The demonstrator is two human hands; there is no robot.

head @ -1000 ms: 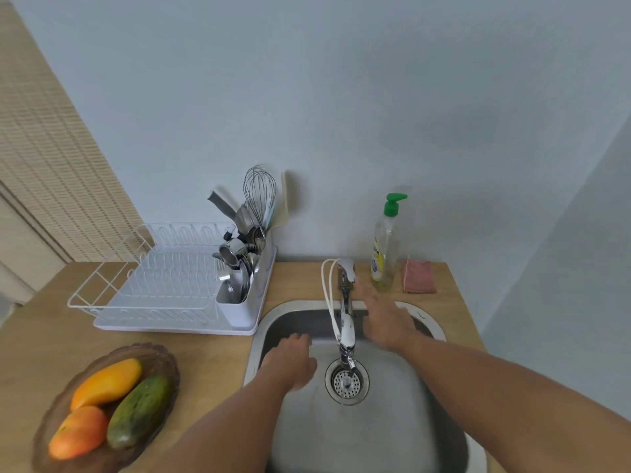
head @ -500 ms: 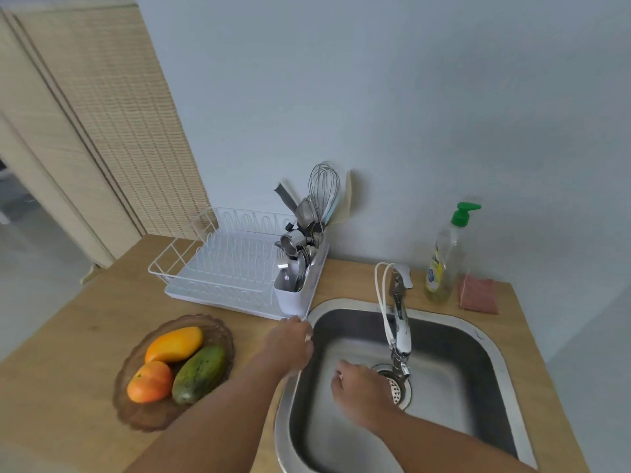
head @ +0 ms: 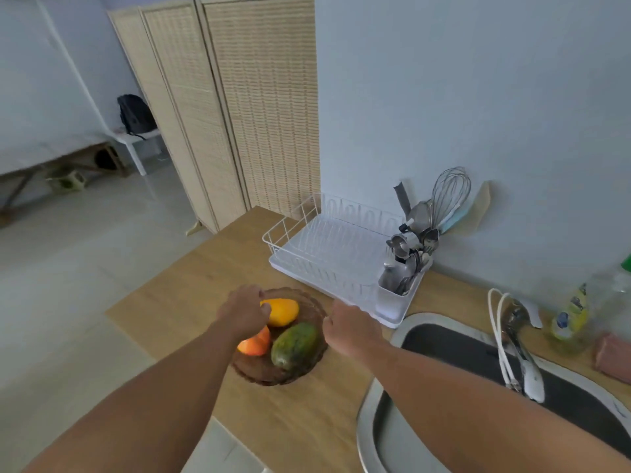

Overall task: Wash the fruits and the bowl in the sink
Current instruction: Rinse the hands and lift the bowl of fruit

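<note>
A brown woven bowl (head: 259, 374) stands on the wooden counter, left of the steel sink (head: 364, 421). In it lie a yellow mango (head: 282, 312), an orange-red fruit (head: 255, 343) and a dark green fruit (head: 295, 344). My left hand (head: 244, 311) is curled over the bowl's left rim, touching the yellow mango. My right hand (head: 348, 327) is curled on the right rim. The fingertips of both hands are hidden under the hands. The bowl rests on the counter.
A white dish rack (head: 327, 247) with a utensil holder (head: 392, 297) stands behind the bowl. The faucet (head: 520, 349) hangs over the sink, with a soap bottle (head: 569, 319) and pink sponge (head: 611, 356) behind it. A woven folding screen (head: 256, 114) stands at the counter's far left.
Both hands have left the sink and moved left to the bowl, one on each side of its rim. My view has swung left toward the room.
</note>
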